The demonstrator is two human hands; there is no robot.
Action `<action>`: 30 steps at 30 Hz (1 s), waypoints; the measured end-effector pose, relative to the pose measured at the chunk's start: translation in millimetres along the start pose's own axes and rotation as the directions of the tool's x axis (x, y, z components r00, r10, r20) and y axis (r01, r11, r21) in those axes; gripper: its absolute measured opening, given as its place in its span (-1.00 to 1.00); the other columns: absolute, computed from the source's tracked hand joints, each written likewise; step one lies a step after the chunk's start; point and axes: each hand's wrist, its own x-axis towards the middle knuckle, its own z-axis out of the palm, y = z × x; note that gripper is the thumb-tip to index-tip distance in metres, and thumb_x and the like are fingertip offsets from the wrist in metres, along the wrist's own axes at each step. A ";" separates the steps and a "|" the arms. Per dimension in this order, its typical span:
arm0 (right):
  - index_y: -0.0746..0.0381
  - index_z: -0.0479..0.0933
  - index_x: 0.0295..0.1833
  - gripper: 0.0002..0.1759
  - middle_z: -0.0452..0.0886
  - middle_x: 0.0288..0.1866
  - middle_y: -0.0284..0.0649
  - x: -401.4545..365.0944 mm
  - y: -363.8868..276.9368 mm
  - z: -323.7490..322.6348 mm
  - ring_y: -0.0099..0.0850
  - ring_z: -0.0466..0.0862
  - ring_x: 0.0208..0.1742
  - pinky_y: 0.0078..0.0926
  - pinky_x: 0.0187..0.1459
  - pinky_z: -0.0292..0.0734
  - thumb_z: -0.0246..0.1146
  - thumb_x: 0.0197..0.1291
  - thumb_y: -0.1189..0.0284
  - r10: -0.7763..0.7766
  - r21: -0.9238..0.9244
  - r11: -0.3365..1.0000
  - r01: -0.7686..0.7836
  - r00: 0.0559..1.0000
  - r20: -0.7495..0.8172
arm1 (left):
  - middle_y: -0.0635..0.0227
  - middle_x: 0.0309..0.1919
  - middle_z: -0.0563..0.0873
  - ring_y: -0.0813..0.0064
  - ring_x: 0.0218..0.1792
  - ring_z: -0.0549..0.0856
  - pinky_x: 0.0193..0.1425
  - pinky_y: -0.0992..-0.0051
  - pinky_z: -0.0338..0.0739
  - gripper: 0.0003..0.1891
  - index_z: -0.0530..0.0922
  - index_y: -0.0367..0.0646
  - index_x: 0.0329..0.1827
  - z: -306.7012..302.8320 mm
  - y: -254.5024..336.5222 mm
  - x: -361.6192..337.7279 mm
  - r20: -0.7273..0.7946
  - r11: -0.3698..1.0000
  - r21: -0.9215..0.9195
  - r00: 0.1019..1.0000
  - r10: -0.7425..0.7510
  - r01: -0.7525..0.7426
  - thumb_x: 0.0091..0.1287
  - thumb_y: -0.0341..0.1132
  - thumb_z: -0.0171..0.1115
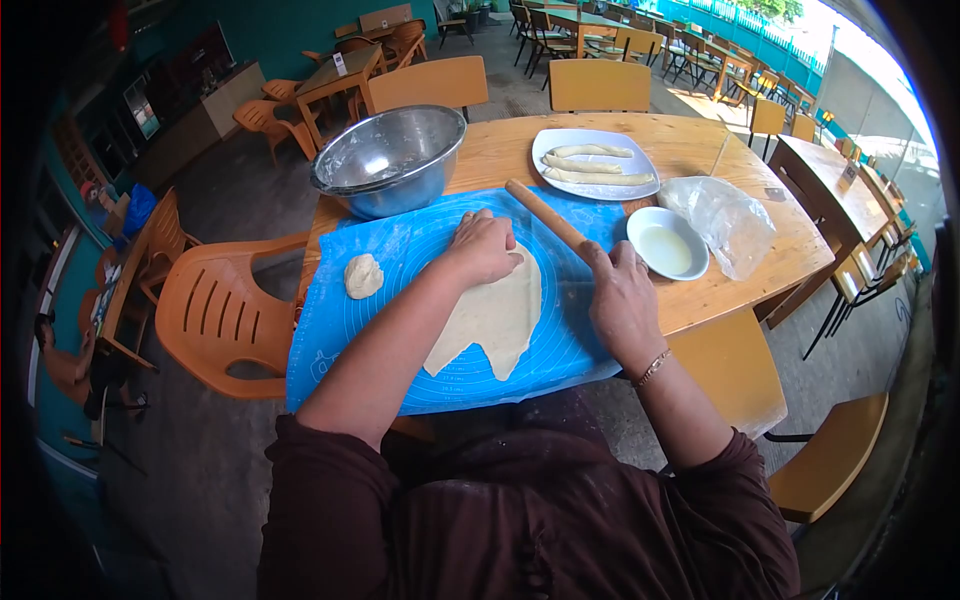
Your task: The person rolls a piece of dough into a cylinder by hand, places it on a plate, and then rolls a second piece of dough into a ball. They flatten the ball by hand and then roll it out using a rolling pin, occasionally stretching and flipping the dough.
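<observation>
A flat, rolled-out sheet of dough (490, 315) with a notched near edge lies on the blue silicone mat (390, 385). My left hand (483, 247) rests at the dough's far edge with its fingers curled down; whether they pinch the dough is hidden. In my right hand (622, 305) is one end of a wooden rolling pin (548, 217), which slants away to the far left, over the mat's right part. A small lump of dough (364, 276) sits on the mat, left of my left forearm.
A steel bowl (390, 160) stands at the back left of the wooden table (490, 135). Behind the mat, a white plate (595, 165) bears dough strips. To the right are a small white bowl (667, 243) with pale liquid and a plastic bag (722, 222). Chairs surround the table.
</observation>
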 end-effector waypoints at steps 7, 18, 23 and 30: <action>0.29 0.51 0.18 -0.61 0.53 -0.07 -0.02 11.5 2.7 31.9 -0.09 0.59 -0.01 -0.14 0.03 0.48 0.09 0.22 0.56 -0.070 -0.151 0.986 0.072 0.997 0.019 | 0.12 0.02 0.69 0.18 0.11 0.66 0.19 0.29 0.54 -0.59 0.60 -0.19 0.02 -7.4 2.4 -3.0 0.030 0.966 -0.148 0.978 -0.208 0.210 0.28 -0.08 0.39; 0.41 0.40 0.31 -0.31 0.55 0.13 0.11 5.0 -19.7 0.4 -0.03 0.55 0.22 -0.19 0.22 0.47 0.41 0.16 0.25 -0.041 0.342 0.939 0.041 0.999 -0.007 | 0.29 -0.33 0.70 0.57 -0.34 0.61 -0.25 0.49 0.52 -0.79 0.62 -0.25 -0.17 -34.1 -11.6 -30.5 0.052 0.858 -0.511 0.994 0.098 -0.058 0.36 -0.26 0.35; 0.40 0.21 0.48 0.03 0.58 0.12 0.11 -2.8 -43.0 3.5 -0.03 0.61 0.12 -0.18 0.17 0.53 0.51 0.05 0.09 -0.151 0.607 0.793 -0.054 0.947 0.282 | 0.37 -0.37 0.69 0.68 -0.40 0.60 -0.29 0.59 0.52 -0.88 0.62 -0.27 -0.21 -75.4 6.3 -89.2 -0.101 0.855 -0.450 0.966 0.237 -0.257 0.35 -0.39 0.34; 0.21 0.67 -0.12 -0.80 0.65 -0.25 -0.14 -22.1 -59.2 7.5 -0.11 0.61 -0.18 -0.21 -0.10 0.51 0.43 0.12 0.45 -0.339 0.720 0.683 0.122 0.926 0.165 | 0.36 -0.36 0.71 0.68 -0.33 0.69 -0.25 0.65 0.61 -0.95 0.65 -0.28 -0.24 -92.8 0.1 -155.8 -0.347 0.751 -0.500 0.894 0.283 -0.432 0.28 -0.54 0.35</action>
